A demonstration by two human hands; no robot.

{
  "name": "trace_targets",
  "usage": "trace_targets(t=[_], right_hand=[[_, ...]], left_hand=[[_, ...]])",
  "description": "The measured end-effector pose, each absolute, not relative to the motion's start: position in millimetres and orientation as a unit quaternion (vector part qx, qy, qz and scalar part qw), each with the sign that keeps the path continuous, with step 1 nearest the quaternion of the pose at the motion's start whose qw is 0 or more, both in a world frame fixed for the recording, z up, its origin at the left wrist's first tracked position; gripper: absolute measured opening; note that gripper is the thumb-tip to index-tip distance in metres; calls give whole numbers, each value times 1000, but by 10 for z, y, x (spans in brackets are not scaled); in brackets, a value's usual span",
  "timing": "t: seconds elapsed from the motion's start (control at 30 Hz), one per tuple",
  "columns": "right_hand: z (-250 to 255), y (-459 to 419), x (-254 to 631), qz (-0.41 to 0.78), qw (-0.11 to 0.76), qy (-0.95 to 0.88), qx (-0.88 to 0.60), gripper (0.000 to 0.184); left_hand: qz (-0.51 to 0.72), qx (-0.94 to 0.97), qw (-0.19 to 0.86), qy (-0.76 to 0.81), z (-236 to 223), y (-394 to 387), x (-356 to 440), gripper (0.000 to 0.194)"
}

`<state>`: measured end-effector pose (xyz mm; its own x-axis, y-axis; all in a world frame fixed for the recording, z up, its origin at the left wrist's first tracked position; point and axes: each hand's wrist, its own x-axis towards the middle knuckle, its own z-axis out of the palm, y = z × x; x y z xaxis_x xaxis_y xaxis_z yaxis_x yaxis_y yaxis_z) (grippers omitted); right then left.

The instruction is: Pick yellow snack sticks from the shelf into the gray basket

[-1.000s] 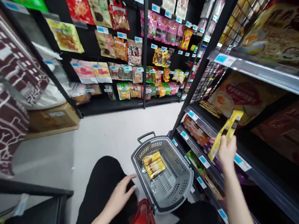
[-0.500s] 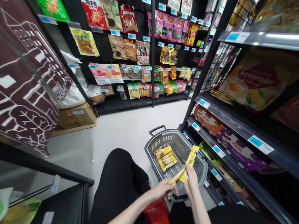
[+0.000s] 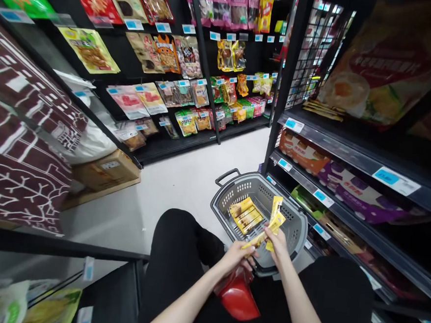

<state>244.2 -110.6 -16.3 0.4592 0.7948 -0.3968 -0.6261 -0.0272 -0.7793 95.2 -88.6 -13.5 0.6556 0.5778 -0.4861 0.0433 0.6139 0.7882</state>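
Over the near side of a grey shopping basket [image 3: 217, 208], my right hand [image 3: 278, 243] is closed on slim yellow snack packets [image 3: 276, 220], which fan out above it. My left hand [image 3: 241, 256] pinches the lower end of one packet slanting between the two hands. A red package [image 3: 238, 297] hangs just below my left hand, against my lap; whether the fingers hold it too I cannot tell. Inside the basket, several more yellow packets [image 3: 246, 215] lie side by side at the left. The printing on them is too small to read.
A black shelf unit [image 3: 303, 180] with boxed goods stands close on the right. Bagged snacks [image 3: 161, 98] hang on the rack ahead. On the left are a cardboard box [image 3: 106, 173] and a brown printed cloth [image 3: 19, 167]. My knees flank the basket.
The packets in my right hand have spread apart into two upright strips. The view has tilted down, and both hands have shifted slightly. The packets in the basket stay put.
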Motion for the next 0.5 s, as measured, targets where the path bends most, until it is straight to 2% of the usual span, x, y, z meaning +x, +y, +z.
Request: trace_targets(t=[0.13, 0.4, 0.5], right_hand=[[-247, -1037, 2267, 483, 702, -74, -518, 45], [-300, -1046, 2233, 538, 645, -67, -538, 43], [-296, -1034, 2285, 525, 660, -66, -533, 42]], left_hand=[[156, 435, 783, 416, -227, -835, 946, 54], [114, 420, 805, 404, -244, -843, 941, 53], [115, 420, 803, 406, -215, -836, 955, 53]])
